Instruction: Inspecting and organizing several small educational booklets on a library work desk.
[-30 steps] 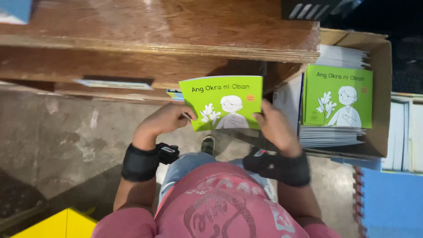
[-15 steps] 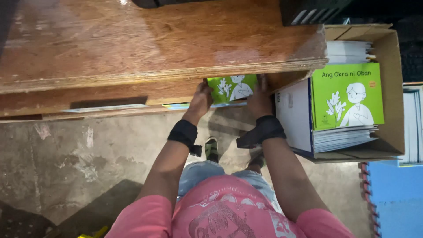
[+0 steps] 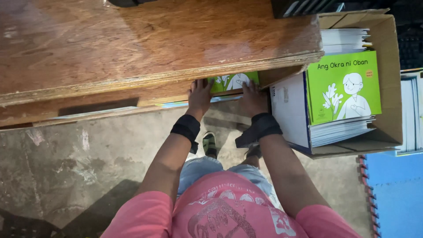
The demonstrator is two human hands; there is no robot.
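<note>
Nearest to us, we are leaning forward in a pink shirt [image 3: 229,211], both arms stretched out over the concrete floor [image 3: 88,154], a black wrist band [image 3: 186,128] on each forearm. Our left hand [image 3: 200,94] and right hand [image 3: 253,98] are gripping the two lower corners of a thin green booklet [image 3: 233,81], which is sitting partly under the wooden tabletop [image 3: 154,39], on the shelf [image 3: 101,110] beneath it. Only its lower strip is showing. Both hands are closed fairly narrowly, fingers lying on the cover and curling at its edge; the thumbs we cannot make out.

To handle this well, we judge that we should be keeping the booklet flat and level with the shelf, pressing evenly from both corners so it is not skewing or buckling against the tabletop's edge.

Farther right, a cardboard box [image 3: 392,88] is holding a stack of booklets [image 3: 343,88] with the same green cover on top.
</note>
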